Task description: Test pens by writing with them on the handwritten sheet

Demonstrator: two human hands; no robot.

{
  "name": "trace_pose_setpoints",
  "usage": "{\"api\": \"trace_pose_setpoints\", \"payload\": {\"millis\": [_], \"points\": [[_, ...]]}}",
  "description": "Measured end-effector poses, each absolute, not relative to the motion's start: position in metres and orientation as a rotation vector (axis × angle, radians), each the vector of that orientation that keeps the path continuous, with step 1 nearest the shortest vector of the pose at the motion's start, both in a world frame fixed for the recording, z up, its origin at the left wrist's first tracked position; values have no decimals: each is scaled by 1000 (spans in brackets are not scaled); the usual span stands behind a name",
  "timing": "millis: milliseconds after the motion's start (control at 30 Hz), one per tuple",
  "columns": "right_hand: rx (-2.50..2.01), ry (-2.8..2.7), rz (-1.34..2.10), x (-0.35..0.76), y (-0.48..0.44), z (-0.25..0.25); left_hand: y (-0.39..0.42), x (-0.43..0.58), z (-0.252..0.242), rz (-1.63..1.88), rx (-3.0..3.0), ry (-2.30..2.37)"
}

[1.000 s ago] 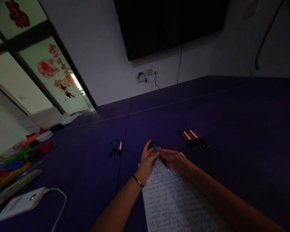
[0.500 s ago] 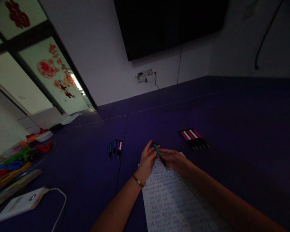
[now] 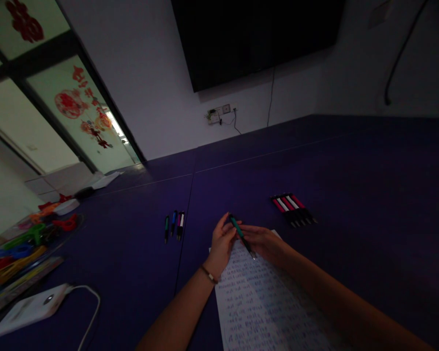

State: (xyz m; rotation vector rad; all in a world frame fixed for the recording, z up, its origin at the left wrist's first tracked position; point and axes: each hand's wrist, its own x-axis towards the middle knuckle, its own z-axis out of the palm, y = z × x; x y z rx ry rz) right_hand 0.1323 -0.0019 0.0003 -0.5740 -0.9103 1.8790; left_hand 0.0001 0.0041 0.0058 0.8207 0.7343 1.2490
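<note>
A green and black pen (image 3: 237, 229) is held slantwise between my two hands, its silver tip pointing down over a handwritten sheet of paper (image 3: 249, 312). My left hand (image 3: 223, 241) is closed around its upper part, thumb pressed toward the barrel. From the right, my right hand (image 3: 265, 243) meets it with fingers closed at the pen's middle. The paper lies beneath my hands and forearms. To the left rest several pens (image 3: 173, 224) in green, blue, purple and white. At the right, a row of pink and white pens (image 3: 293, 209) lies side by side.
A white power bank (image 3: 31, 309) with a cable sits at the lower left. Behind it are colourful scissors and other items (image 3: 32, 239). The purple table (image 3: 131, 234) reaches the wall, where a socket (image 3: 219, 114) and a dark screen (image 3: 259, 39) are mounted.
Almost nothing differs. Both hands stay around the green pen, with at most a tiny shift of the fingers and the view.
</note>
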Motion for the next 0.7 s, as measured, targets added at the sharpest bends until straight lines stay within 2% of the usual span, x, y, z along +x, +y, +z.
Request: {"api": "trace_pose_setpoints", "payload": {"millis": [267, 700], "points": [[-537, -957, 1872, 131, -3, 3, 11, -5, 3, 1408, 1091, 920], [-606, -922, 1855, 129, -1, -1, 23, -19, -3, 1377, 1357, 1000]]}}
